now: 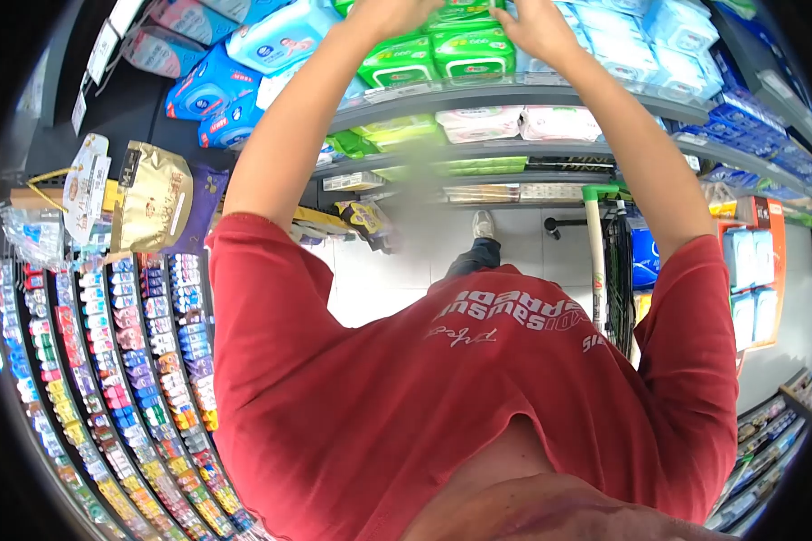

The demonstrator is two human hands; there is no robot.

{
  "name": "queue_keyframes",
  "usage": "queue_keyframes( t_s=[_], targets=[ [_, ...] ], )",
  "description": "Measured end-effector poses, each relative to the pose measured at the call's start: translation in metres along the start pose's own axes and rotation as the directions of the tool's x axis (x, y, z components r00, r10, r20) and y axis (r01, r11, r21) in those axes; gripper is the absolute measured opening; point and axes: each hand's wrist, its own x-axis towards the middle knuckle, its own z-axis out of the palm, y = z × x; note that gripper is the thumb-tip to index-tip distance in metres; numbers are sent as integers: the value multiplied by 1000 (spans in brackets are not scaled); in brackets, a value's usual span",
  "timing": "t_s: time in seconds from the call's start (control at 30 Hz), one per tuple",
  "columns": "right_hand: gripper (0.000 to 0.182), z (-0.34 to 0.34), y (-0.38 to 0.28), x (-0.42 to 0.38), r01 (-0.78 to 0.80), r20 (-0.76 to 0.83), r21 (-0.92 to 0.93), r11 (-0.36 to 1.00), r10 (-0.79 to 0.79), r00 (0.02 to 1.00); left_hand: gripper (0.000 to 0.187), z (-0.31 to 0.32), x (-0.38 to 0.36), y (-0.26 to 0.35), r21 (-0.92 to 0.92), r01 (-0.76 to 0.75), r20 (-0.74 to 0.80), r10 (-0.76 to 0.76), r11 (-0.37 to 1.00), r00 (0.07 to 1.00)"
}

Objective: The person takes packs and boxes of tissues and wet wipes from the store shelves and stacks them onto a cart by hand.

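Green packs (474,54) stand stacked on the upper shelf at the top middle. My left hand (399,13) reaches to the left side of the uppermost green packs, and the frame's top edge cuts off its fingers. At the right side of the same packs is my right hand (534,32), its thumb against or close to a green pack; its other fingers are mostly out of frame. Whether either hand grips a pack does not show. Light blue packs (618,50) lie right of my right hand, and a blue and white pack (275,38) is left of my left forearm.
Lower shelves (478,126) hold pink and green packs. A gold pouch (152,203) hangs at the left above long racks of small colourful goods (108,361). A green and white post (595,243) stands beside a dark wire rack, right of my shoe (484,225).
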Motion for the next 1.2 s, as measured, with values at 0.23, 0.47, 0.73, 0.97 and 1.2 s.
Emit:
queue_keyframes(
  t_s=[0.23,0.47,0.73,0.97,1.2],
  targets=[
    [30,-67,-6,-162,59,-233,-58,997,-71,970,39,25,-44,83,-9,-267,-349,247,964,904],
    [14,-176,3,-325,-346,-443,-244,906,213,871,31,97,-61,220,-369,-475,-213,424,799,880],
    [60,-272,13,-458,-676,-491,-622,395,475,730,37,178,-48,404,-668,-532,-54,680,520,732],
    [91,-290,15,-493,-588,-415,-809,15,694,589,75,218,-22,520,-681,-570,7,782,460,623],
    [78,-291,19,-502,-555,-305,-771,313,584,752,95,225,-25,540,-668,-554,92,794,497,601]
  ],
)
